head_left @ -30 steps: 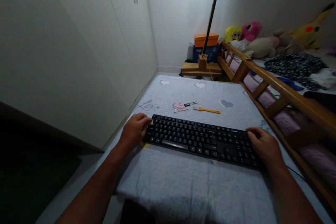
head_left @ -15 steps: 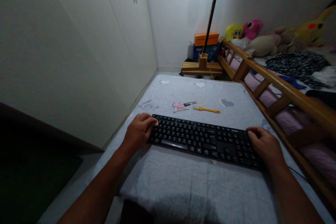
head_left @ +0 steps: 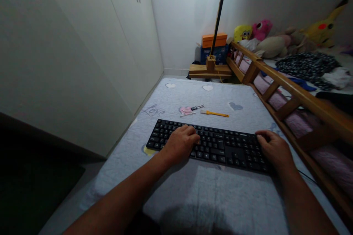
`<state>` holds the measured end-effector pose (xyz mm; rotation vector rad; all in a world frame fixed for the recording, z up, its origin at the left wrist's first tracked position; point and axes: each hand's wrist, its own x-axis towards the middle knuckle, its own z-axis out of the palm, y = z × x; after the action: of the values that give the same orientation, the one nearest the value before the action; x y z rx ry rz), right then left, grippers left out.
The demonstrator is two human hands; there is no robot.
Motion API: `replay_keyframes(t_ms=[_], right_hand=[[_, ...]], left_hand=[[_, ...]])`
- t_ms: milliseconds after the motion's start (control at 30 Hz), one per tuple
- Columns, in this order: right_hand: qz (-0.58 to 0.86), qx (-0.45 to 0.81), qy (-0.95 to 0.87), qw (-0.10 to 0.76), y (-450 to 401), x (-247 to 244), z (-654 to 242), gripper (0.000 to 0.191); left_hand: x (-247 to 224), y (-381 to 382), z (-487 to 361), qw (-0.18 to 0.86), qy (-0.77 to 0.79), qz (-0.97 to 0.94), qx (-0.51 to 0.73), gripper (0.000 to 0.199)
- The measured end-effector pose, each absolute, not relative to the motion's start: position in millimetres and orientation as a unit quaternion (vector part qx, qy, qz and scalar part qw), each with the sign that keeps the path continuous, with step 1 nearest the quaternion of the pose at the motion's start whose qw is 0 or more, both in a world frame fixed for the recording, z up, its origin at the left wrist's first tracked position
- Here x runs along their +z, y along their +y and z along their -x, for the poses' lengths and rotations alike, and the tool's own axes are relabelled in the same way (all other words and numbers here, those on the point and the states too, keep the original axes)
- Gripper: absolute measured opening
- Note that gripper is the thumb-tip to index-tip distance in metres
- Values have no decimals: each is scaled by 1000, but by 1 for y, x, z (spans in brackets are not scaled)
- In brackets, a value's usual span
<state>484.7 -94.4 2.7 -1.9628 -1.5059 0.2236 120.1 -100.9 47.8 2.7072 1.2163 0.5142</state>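
Observation:
A black keyboard (head_left: 212,142) lies flat on a cloth with a heart pattern. My left hand (head_left: 182,141) is over its keys, left of the middle, with the fingers curled together; whatever they may hold is hidden. At the keyboard's right end, my right hand (head_left: 274,148) grips the edge, thumb on top. Just beyond the keyboard lie a yellow-handled brush (head_left: 215,113) and a slim tool with a dark grip and metal tip (head_left: 197,108). Nearer the keyboard is a thin metal tool (head_left: 188,115).
White wardrobe doors (head_left: 91,44) stand along the left. A wooden bed rail (head_left: 286,84) runs up the right side, with plush toys and clothes behind it. At the far end are a wooden stand (head_left: 210,69) with a black pole and an orange box (head_left: 214,40).
My left hand has moved right, from the keyboard's left end onto the keys, uncovering that end. My right hand stays at the right end. The view has shifted slightly.

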Motion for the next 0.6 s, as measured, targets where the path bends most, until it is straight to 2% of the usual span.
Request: replay_keyframes(t_ms=[300,600], right_hand=[[742,85,-582,322,-94,1,-487,29],[745,69,-580,322,-93,0,-486,30]], left_hand=[[43,-99,-104,54,421,-895,136,16],[44,-102,-71,33,451,-877,162,18]])
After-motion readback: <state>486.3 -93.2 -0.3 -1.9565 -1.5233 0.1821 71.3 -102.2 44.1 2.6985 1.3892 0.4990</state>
